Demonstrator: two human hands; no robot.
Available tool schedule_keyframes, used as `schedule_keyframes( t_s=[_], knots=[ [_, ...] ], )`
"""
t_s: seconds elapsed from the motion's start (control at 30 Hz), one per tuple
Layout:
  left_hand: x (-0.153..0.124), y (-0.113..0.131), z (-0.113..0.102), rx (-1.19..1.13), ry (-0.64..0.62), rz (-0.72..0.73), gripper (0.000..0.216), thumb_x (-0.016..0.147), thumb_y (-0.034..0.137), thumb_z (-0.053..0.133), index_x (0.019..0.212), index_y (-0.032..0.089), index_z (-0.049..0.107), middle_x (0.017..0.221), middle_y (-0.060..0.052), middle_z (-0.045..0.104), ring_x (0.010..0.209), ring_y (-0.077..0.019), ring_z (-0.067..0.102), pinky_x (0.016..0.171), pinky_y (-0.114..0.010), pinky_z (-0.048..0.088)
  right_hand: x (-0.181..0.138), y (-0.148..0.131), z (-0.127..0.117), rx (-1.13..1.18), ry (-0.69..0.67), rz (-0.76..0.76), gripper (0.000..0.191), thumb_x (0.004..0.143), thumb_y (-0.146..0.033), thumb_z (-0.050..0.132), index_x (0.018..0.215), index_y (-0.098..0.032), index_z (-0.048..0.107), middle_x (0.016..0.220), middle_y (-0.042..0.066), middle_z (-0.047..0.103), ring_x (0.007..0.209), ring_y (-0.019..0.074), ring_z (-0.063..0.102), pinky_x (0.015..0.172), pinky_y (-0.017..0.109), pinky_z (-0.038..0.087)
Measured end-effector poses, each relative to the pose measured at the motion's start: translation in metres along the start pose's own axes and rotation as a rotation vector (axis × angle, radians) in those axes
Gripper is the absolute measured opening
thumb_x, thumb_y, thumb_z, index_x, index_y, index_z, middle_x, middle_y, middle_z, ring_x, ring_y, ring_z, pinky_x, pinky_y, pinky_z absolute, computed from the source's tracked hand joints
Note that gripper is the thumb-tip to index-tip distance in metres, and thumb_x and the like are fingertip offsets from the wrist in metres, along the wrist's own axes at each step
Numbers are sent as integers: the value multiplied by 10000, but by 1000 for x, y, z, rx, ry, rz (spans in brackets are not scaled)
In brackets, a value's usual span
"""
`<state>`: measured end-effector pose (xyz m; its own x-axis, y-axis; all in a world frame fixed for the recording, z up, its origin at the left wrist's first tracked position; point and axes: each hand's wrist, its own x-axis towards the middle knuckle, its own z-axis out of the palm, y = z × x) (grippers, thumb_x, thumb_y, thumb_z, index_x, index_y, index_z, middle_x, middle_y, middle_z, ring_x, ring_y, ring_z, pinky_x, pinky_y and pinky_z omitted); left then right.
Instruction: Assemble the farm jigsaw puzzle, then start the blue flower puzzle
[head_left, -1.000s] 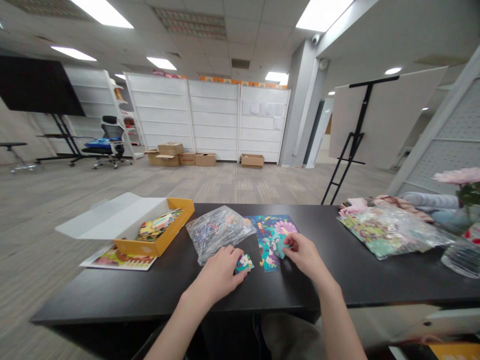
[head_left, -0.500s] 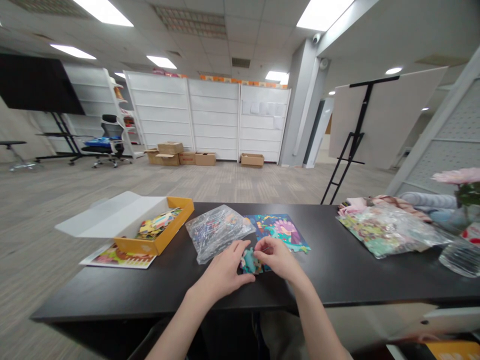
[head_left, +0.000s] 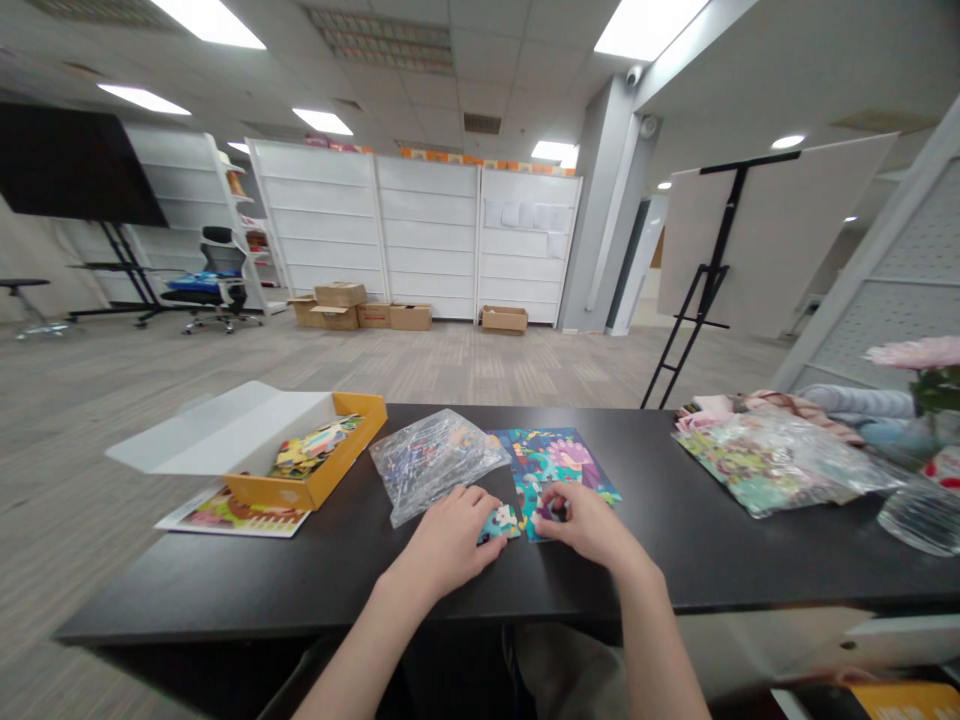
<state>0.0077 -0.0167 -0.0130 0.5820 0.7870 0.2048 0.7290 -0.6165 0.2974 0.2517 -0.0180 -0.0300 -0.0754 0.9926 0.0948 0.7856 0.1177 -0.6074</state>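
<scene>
My left hand (head_left: 454, 538) lies on the black table, its fingers and thumb bent round a small group of teal and white jigsaw puzzle pieces (head_left: 501, 522). My right hand (head_left: 592, 525) pinches a dark purple puzzle piece (head_left: 556, 511), low over the near part of a partly joined jigsaw puzzle (head_left: 555, 455). That puzzle is mostly blue and teal, with a purple figure on it. My right fingers hide some of its near edge. Just beyond my left hand is a clear plastic bag (head_left: 435, 465) with more colourful pieces inside.
On the left, a yellow box (head_left: 349, 440) with a raised white lid holds loose pieces and stands partly on a picture sheet (head_left: 225, 520). To the right lie another clear bag of pieces (head_left: 757, 465), folded cloths and a clear plastic container (head_left: 922, 515). The table (head_left: 300, 590) ends close to my body.
My right hand has moved right, away from my left hand, to the joined puzzle with a piece in its fingers. My left hand stays nearly in place, and the pieces beside it show more.
</scene>
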Motion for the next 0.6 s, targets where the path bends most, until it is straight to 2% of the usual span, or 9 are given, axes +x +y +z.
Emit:
schedule_keyframes(
  t_s=[0.2, 0.4, 0.6],
  knots=[
    [3, 3, -2, -9, 8, -122, 404, 917, 450, 611, 1262, 242, 587, 1231, -88, 666, 1158, -288, 599, 946, -404, 489, 4, 2, 2, 6, 20, 26, 248, 744, -335, 777, 952, -211, 726, 949, 47, 675, 800, 187, 594, 743, 300, 449],
    [8, 11, 6, -22, 18, -39, 391, 910, 422, 641, 1259, 253, 591, 1244, -69, 660, 1169, -283, 574, 982, -409, 475, 7, 5, -2, 7, 13, 24, 230, 765, -272, 756, 984, -199, 752, 1034, 83, 688, 905, 231, 632, 857, 343, 472],
    [14, 23, 18, 55, 60, -116, 417, 888, 498, 649, 1208, 231, 628, 1233, -104, 632, 1176, -326, 544, 986, -454, 471, 8, 4, 0, -94, 37, 41, 190, 836, -287, 683, 979, -181, 751, 1062, 110, 680, 942, 252, 644, 879, 363, 468]
  ],
)
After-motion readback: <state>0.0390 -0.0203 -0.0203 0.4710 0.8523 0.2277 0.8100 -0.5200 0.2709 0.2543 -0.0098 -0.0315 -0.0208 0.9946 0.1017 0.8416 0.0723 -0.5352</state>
